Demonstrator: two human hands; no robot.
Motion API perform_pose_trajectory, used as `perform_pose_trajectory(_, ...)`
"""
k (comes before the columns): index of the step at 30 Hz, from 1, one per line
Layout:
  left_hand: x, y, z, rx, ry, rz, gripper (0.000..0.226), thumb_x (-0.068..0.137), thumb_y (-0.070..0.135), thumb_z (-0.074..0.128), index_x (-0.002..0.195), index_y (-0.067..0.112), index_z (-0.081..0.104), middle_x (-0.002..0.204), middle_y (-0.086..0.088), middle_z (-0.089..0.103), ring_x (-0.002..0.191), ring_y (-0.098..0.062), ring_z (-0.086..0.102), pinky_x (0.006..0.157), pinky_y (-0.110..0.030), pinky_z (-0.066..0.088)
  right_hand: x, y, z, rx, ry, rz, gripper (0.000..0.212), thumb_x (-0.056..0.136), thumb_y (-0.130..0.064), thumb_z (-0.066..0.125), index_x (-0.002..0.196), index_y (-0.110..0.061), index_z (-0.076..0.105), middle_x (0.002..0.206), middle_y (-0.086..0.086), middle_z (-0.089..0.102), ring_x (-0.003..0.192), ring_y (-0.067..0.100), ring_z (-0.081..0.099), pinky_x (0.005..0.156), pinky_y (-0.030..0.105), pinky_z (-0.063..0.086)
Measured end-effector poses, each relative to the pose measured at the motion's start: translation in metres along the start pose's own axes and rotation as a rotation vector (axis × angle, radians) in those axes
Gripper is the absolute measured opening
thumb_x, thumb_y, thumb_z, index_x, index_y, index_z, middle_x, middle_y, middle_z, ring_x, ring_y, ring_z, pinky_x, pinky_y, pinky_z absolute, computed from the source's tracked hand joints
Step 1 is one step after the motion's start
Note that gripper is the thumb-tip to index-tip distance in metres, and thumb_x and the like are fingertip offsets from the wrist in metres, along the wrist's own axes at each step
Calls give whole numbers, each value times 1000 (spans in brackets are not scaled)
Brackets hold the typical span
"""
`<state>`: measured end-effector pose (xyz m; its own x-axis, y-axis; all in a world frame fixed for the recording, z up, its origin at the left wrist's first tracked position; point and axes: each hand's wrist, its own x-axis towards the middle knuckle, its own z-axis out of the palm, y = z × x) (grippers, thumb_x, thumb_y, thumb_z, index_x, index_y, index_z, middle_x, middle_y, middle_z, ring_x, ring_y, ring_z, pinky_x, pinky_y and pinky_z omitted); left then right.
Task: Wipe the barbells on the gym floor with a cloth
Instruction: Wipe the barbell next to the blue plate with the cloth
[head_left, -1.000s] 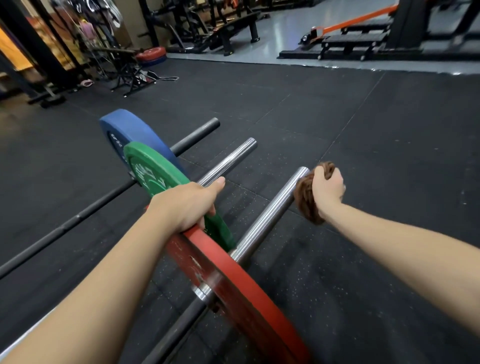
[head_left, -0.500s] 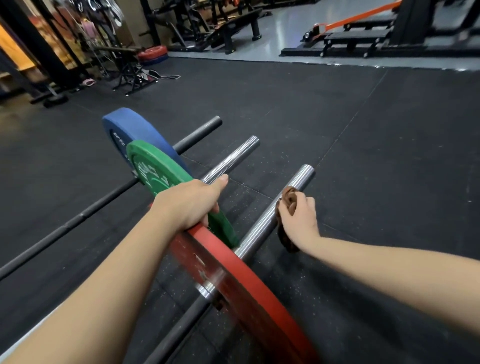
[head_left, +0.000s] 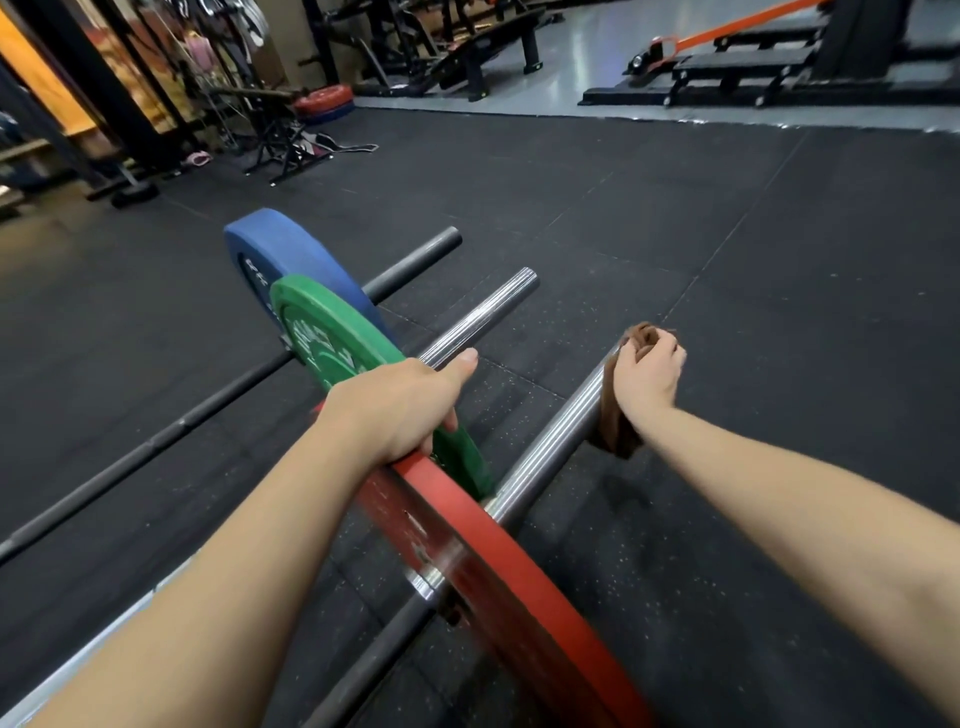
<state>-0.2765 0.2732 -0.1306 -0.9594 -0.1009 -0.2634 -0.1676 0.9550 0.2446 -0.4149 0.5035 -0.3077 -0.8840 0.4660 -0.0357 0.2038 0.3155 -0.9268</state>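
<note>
Three barbells (head_left: 156, 447) lie side by side on the black rubber gym floor (head_left: 753, 249), their free ends pointing toward 1 o'clock. Each carries one upright plate: a blue plate (head_left: 291, 249) at 10 o'clock on the farthest bar, a green plate (head_left: 332, 338) just beside it on the middle bar, and a red plate (head_left: 498, 582) at 6 o'clock on the nearest bar.

The left hand (head_left: 400, 410), close to centre at 8 o'clock, grips the top rim of the red plate. Its fingers curl over the edge and its thumb lies straight, toward the middle bar.

The right hand (head_left: 649, 379), at 3 o'clock, is closed around a bunched brown cloth (head_left: 618, 426). The cloth is wrapped against the chrome sleeve (head_left: 545, 441) of the nearest bar, near its outer end, and one fold hangs below the wrist. The sleeve's tip is hidden behind hand and cloth.

At 12 o'clock, beyond the mats, stands a black bench (head_left: 467, 57) on a pale grey floor.
</note>
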Motion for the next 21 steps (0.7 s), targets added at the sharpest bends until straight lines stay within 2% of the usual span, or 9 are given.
perform_pose_trajectory(2, 0, 0, 0, -4, 4, 3, 81, 100, 72, 13, 78, 23, 74, 57, 6, 70, 82, -17, 69, 104, -43, 45, 4, -2, -7, -30, -13, 82, 39, 106, -30, 47, 139, -9, 46, 141, 16, 47, 127, 34, 50, 96, 32, 39)
perform_pose_trajectory(5, 0, 0, 0, -19, 7, -2, 81, 101, 71, 14, 78, 22, 75, 56, 6, 70, 81, -18, 69, 104, -43, 45, -24, 1, -12, -119, -90, -3, 36, 106, -34, 45, 133, -10, 49, 130, 16, 51, 119, 34, 53, 87, 32, 36)
perform_pose_trajectory(8, -1, 0, 0, -32, 14, -3, 82, 100, 72, 14, 77, 22, 75, 56, 6, 70, 82, -19, 69, 105, -43, 45, -69, 7, -13, -131, -200, -66, 33, 106, -37, 46, 130, -15, 49, 126, 12, 52, 112, 30, 54, 88, 33, 38)
perform_pose_trajectory(11, -2, 0, 0, -37, 24, -9, 82, 100, 72, 15, 76, 22, 75, 56, 7, 70, 83, -18, 68, 105, -42, 44, -121, 12, -20, -203, -377, -112, 36, 105, -38, 49, 133, -17, 48, 123, 11, 59, 104, 26, 54, 85, 29, 37)
perform_pose_trajectory(14, -3, 2, -1, -37, 26, -13, 81, 100, 71, 16, 76, 22, 75, 54, 8, 69, 83, -18, 68, 105, -41, 44, -165, 8, -36, -257, -597, -168, 41, 102, -43, 55, 135, -18, 51, 116, 7, 68, 107, 26, 64, 85, 28, 45)
perform_pose_trajectory(16, -3, 3, -2, -39, 29, -16, 80, 101, 71, 16, 76, 22, 75, 54, 8, 69, 82, -17, 68, 105, -41, 44, -181, 0, -44, -286, -738, -235, 31, 97, -44, 61, 120, -24, 63, 106, -2, 72, 100, 16, 67, 80, 24, 48)
perform_pose_trajectory(18, -3, 2, -1, -42, 36, -19, 80, 101, 71, 16, 77, 22, 75, 55, 8, 69, 82, -17, 68, 105, -41, 44, -183, -11, -47, -323, -835, -279, 18, 89, -41, 69, 86, -24, 67, 80, -8, 69, 77, 7, 62, 61, 16, 44)
perform_pose_trajectory(19, -3, 2, -1, -46, 42, -20, 80, 101, 70, 15, 77, 22, 74, 56, 8, 69, 82, -16, 68, 105, -41, 44, -176, -18, -46, -323, -821, -298, 22, 85, -38, 72, 75, -20, 63, 69, -6, 64, 69, 7, 59, 55, 13, 40)
perform_pose_trajectory(21, -5, 2, -2, -52, 52, -23, 79, 101, 69, 15, 77, 22, 74, 56, 8, 69, 82, -16, 67, 104, -41, 44, -151, -32, -43, -262, -686, -311, 25, 81, -33, 74, 70, -15, 61, 62, -4, 59, 64, 11, 57, 52, 13, 38)
